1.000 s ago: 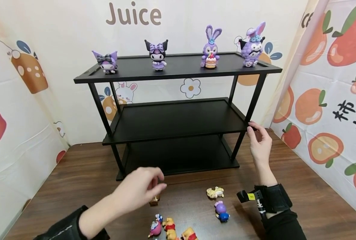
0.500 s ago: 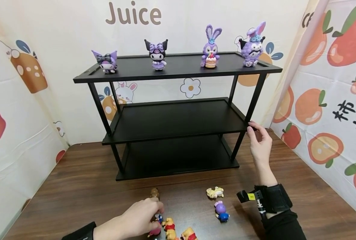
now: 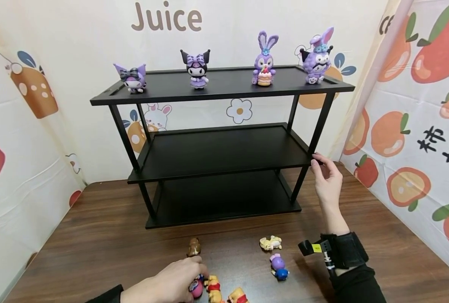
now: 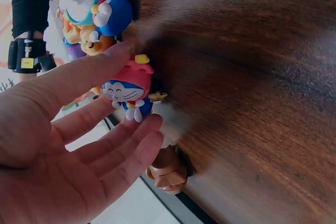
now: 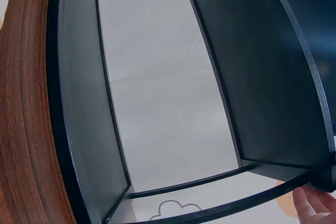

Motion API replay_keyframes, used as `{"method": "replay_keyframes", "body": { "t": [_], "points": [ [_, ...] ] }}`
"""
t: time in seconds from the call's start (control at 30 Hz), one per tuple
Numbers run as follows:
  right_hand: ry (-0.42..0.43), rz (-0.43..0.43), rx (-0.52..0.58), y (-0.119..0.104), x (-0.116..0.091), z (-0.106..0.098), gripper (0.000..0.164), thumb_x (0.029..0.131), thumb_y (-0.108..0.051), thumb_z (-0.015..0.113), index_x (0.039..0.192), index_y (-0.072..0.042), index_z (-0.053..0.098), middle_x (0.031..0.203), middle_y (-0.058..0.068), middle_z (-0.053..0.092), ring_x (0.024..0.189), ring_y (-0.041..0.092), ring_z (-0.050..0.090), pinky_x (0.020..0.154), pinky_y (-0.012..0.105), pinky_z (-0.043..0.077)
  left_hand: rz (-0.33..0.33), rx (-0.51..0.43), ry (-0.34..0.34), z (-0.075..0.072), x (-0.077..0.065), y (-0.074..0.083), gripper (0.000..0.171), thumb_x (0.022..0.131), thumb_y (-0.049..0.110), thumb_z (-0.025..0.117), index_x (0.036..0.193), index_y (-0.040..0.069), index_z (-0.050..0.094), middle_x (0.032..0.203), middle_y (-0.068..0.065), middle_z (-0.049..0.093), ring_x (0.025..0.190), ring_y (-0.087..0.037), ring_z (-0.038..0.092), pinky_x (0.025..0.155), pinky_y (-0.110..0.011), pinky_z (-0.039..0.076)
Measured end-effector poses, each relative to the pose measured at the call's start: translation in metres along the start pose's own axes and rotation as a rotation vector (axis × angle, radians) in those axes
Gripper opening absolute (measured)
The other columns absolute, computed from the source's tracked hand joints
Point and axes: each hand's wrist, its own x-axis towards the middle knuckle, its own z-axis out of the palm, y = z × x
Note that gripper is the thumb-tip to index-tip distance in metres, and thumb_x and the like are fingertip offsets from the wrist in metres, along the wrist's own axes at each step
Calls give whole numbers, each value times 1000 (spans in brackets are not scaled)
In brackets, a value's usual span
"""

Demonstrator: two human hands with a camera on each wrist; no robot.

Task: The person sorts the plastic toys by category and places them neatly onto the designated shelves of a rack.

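Note:
My left hand (image 3: 171, 281) is low over the table, its thumb and fingers on either side of a small cat figurine with a pink hood (image 4: 132, 80), which it pinches. In the head view the hand covers part of this figurine. A brown figurine (image 3: 194, 247) lies just beyond the hand, and a Winnie-the-Pooh figurine (image 3: 213, 288) in a red shirt lies to its right. My right hand (image 3: 328, 181) grips the right front corner of the middle tier of a black three-tier shelf (image 3: 224, 147), thumb and fingertips at the post.
Several purple figurines, among them a rabbit with a cake (image 3: 264, 69), stand along the top tier. A yellow figurine (image 3: 270, 243), a purple-and-blue figurine (image 3: 279, 266) and another Pooh (image 3: 238, 296) lie on the wooden table (image 3: 96, 244). A blue figurine (image 4: 94, 6) appears in the left wrist view.
My left hand has come down and toward me from in front of the shelf to the pink-hooded figurine, uncovering the brown one. My right hand stays on the shelf corner.

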Motion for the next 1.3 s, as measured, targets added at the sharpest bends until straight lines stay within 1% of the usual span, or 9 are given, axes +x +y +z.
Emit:
{"method": "replay_keyframes", "body": {
  "t": [0.07,0.17,0.33,0.5,0.63,0.83,0.97,1.17,1.3],
  "points": [
    [-1,3,-5,0,0,0,24,84,7,53,103,21,52,105,17,56,72,9,57,69,15,45,13,-6,13,1,1,-1,39,54,6,80,90,14,66,83,10,50,74,-1,48,62,-23,45],
    [2,7,-18,-1,0,1,24,84,6,53,103,20,52,104,15,57,72,8,57,69,15,45,13,-76,21,0,2,-4,35,56,11,81,87,12,65,83,9,53,76,-3,49,64,-21,44],
    [5,11,-19,-1,-1,1,23,84,6,53,103,20,52,103,13,58,73,8,57,69,15,45,-15,-256,51,-3,4,-14,31,62,18,79,87,8,65,80,10,55,75,-5,49,63,-21,42],
    [4,7,-11,0,0,1,24,84,5,53,103,20,52,105,16,57,74,6,57,69,15,45,-13,-439,128,-4,7,-23,32,66,17,75,90,1,62,74,6,55,66,-5,50,57,-19,43],
    [8,8,-8,1,0,1,25,84,5,54,103,20,52,106,19,56,75,9,57,69,15,45,-44,-539,168,-3,9,-25,31,70,16,71,92,-3,60,77,0,56,67,-8,53,59,-20,45],
    [12,12,-4,2,0,1,24,84,5,54,103,20,52,105,16,57,75,10,57,69,16,45,-115,-673,164,0,11,-23,32,76,17,68,96,-8,61,79,-4,59,65,-13,58,55,-22,47],
    [10,17,-1,1,0,1,24,84,5,54,103,20,52,105,17,57,76,10,58,70,16,45,-141,-690,167,1,11,-22,31,78,19,66,96,-7,62,80,-4,62,62,-12,56,51,-24,45],
    [3,24,-19,1,-1,1,24,84,4,54,103,19,52,108,22,54,75,11,58,69,15,46,-161,-687,157,0,9,-21,34,81,22,63,99,-7,61,87,-8,63,63,-11,56,53,-25,45],
    [4,29,-29,0,0,1,24,84,3,54,103,19,53,109,22,54,74,11,58,69,15,46,-182,-641,195,1,6,-20,38,82,22,62,102,-10,60,90,-11,63,57,-8,52,52,-23,43]
  ]
}}
